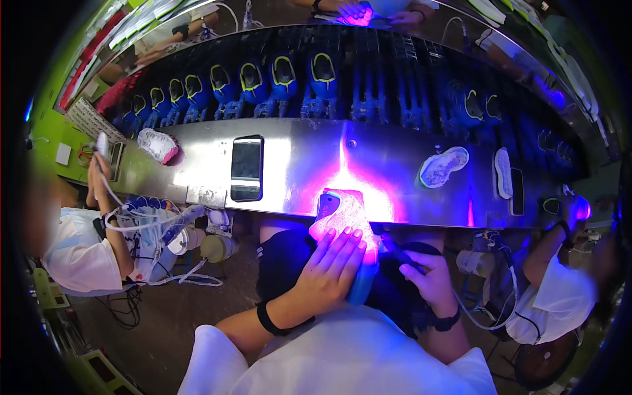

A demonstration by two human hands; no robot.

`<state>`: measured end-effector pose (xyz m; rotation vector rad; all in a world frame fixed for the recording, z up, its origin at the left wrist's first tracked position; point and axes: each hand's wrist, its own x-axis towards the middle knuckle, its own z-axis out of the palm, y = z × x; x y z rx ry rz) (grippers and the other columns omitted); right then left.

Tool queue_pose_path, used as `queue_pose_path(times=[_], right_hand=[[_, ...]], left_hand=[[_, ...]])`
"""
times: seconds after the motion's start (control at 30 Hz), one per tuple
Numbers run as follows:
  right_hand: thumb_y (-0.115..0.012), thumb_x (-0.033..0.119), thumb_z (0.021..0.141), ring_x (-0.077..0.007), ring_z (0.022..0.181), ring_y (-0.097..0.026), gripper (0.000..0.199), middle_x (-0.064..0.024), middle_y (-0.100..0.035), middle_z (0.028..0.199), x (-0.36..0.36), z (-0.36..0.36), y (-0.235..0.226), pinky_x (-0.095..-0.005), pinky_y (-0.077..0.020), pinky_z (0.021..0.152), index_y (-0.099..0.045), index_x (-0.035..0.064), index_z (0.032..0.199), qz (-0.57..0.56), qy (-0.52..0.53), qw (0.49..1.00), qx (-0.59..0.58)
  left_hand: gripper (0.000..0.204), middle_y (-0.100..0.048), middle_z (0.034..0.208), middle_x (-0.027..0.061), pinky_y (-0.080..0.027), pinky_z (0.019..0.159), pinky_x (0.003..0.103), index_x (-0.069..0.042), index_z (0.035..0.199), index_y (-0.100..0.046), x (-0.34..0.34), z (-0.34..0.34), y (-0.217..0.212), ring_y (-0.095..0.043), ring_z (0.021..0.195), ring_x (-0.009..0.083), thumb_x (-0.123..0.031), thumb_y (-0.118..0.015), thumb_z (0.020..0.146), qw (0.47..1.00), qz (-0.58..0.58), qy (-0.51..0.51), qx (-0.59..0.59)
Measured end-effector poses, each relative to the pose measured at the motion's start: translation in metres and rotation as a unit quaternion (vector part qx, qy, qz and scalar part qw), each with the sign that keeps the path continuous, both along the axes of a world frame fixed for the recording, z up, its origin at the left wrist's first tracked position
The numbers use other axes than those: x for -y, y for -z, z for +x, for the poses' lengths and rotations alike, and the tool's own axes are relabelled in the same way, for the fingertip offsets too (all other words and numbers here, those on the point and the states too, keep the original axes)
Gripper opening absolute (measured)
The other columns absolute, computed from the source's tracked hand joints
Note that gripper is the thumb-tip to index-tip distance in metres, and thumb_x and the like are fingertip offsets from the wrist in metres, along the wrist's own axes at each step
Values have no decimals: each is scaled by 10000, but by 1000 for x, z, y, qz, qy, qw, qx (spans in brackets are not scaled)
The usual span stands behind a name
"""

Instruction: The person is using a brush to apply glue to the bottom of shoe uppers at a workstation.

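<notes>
Sole (342, 214) at bench (296, 164) edge | my left hand (329, 270) pressed flat on it | right hand (431, 280) clamped a lamp handle (395, 253) | inspection underway, unfinished.

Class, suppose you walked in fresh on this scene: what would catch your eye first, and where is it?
First comes the pink-violet glow on the steel bench, just above the shoe sole under the left hand. The right hand grips a dark tool beside it. Behind runs a row of blue shoes with yellow trim, and a dark phone lies on the bench at left.
</notes>
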<state>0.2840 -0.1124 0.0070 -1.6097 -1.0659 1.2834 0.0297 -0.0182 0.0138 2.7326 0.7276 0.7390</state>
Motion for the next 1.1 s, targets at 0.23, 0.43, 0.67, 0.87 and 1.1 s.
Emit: queue_pose_path(times=[0.23,0.43,0.67,0.87,1.1], right_hand=[[-755,135,935,-75,790,-579,330,16,-670,869,26,9,-5,-250,-492,737,-719,-13,1227,-15,17,998,-57],[-755,123,919,-75,774,-587,330,3,-686,850,31,13,1,-259,-501,740,-724,-1,1224,32,21,999,-37],[-753,156,930,-87,730,-598,341,-4,-671,804,47,17,-1,-259,-499,700,-721,-11,1226,17,51,996,-67],[-762,166,927,-87,699,-588,347,0,-650,786,57,10,-12,-250,-482,667,-722,-20,1217,8,87,990,-108],[-812,81,865,-120,726,-611,324,-40,-675,804,37,4,-30,-277,-493,686,-729,-22,1160,106,159,978,87]], left_hand=[[676,-532,1432,303,-316,1190,605,109,1378,-520,4,19,-12,-495,1386,443,-185,-676,790,999,-30,-20,-7],[742,-547,1426,279,-328,1190,578,94,1390,-512,4,34,-20,-523,1375,406,-257,-756,783,998,-18,-53,-29],[744,-573,1384,283,-340,1175,572,95,1362,-523,1,60,-33,-552,1343,398,-255,-783,759,996,-20,-83,-25],[704,-664,1245,270,-340,1165,571,107,1292,-561,-14,79,-37,-664,1193,384,-275,-789,747,993,27,-117,17],[788,-692,1211,245,-371,1141,538,96,1262,-595,-41,96,-42,-688,1165,338,-350,-838,660,991,19,-131,34]])
